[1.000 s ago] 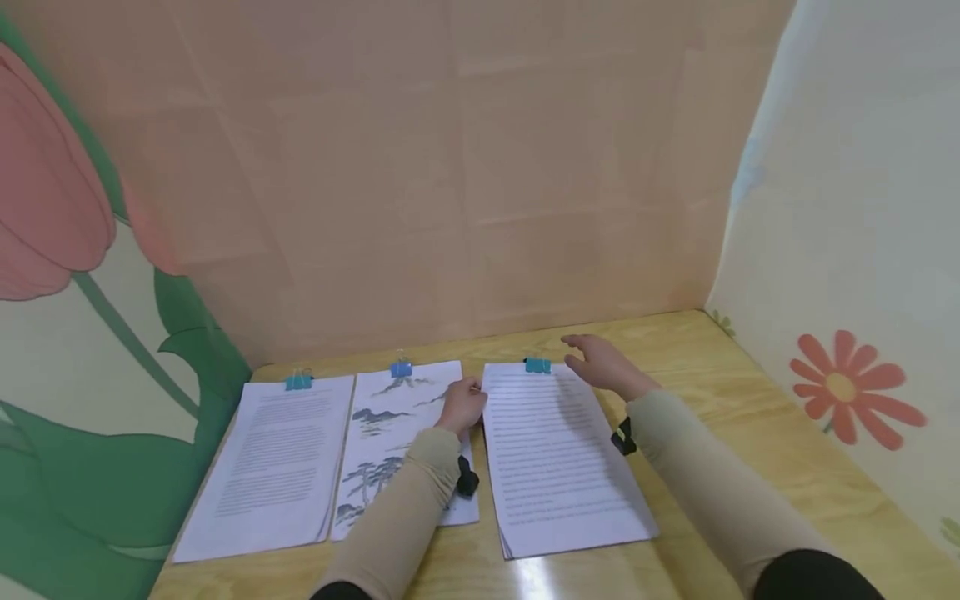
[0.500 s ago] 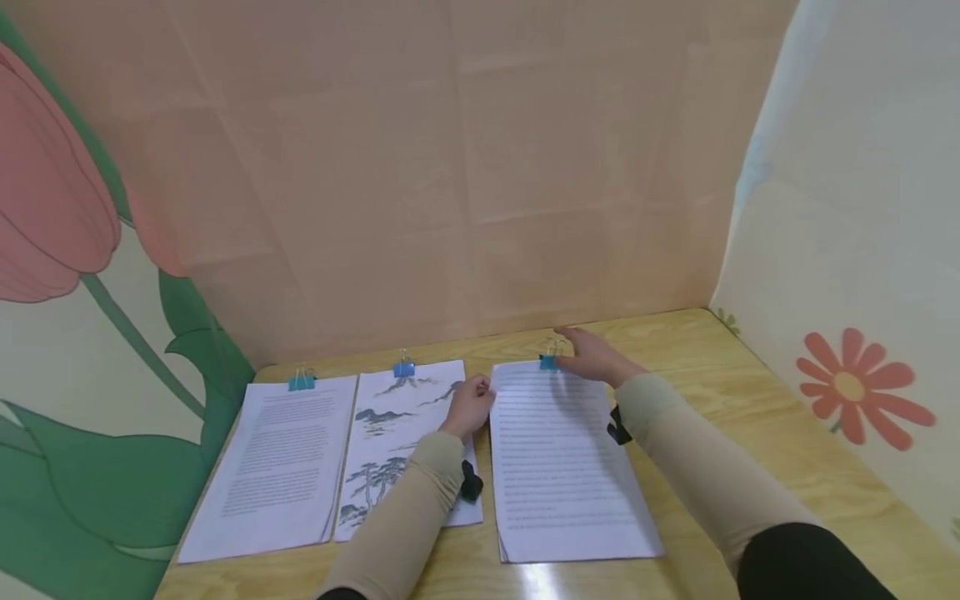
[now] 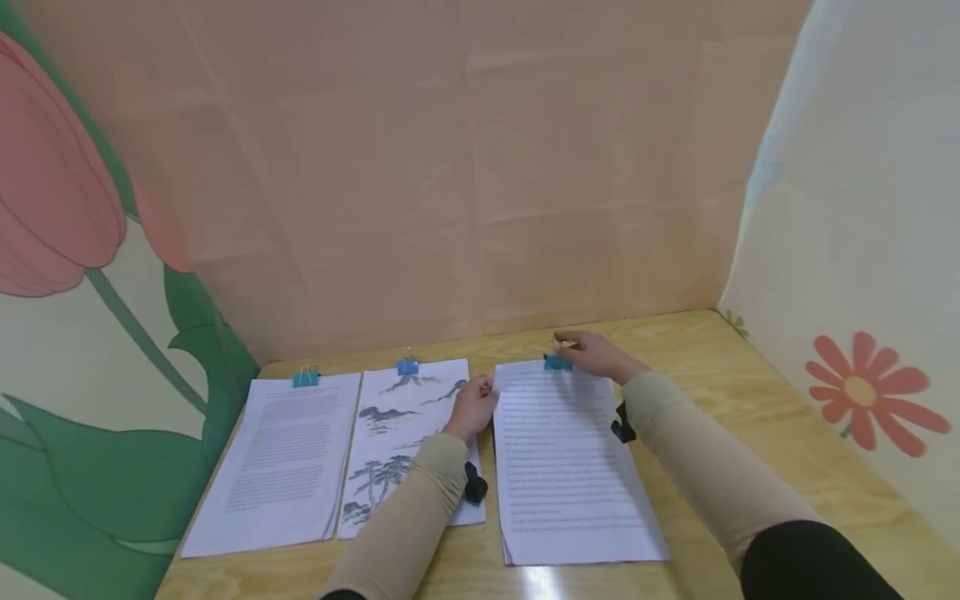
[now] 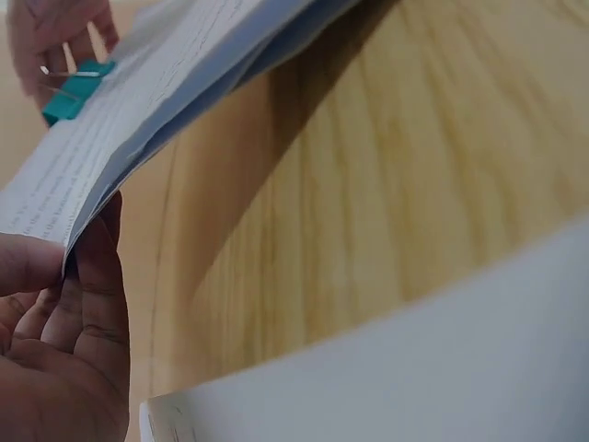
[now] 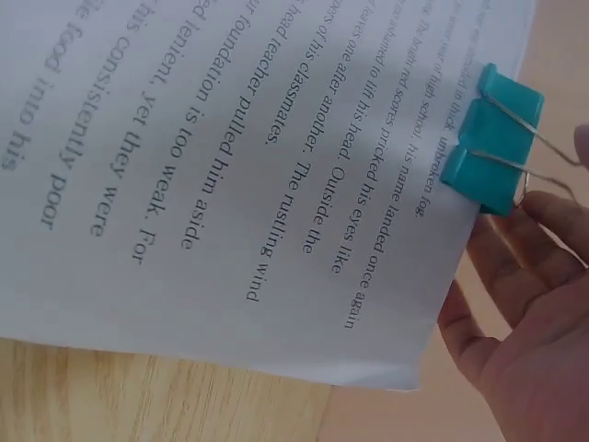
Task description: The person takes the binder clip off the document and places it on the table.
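A stack of printed sheets (image 3: 573, 467) lies on the right of the table, with a teal binder clip (image 5: 497, 138) on its top edge. My right hand (image 3: 596, 354) pinches the clip's wire handles, its fingers behind them and the thumb mostly cut off in the right wrist view. At the stack's upper left corner, my left hand (image 3: 472, 408) pinches the paper edge. The left wrist view shows the left thumb (image 4: 32, 264) on top of the sheets and the fingers beneath, the edge lifted off the wood.
Left of this stack are sheets with an ink landscape (image 3: 386, 417) under a blue binder clip (image 3: 407, 367), partly covered by my left arm. Farther left lies another printed stack (image 3: 281, 467) with its own teal clip (image 3: 305, 378). A brown-papered wall (image 3: 450, 167) stands behind the wooden table (image 3: 697, 400).
My right hand has moved left onto the clip and now holds its handles, which came into sight upright. The left hand keeps its pinch on the paper edge. The stack shifted slightly right in view.
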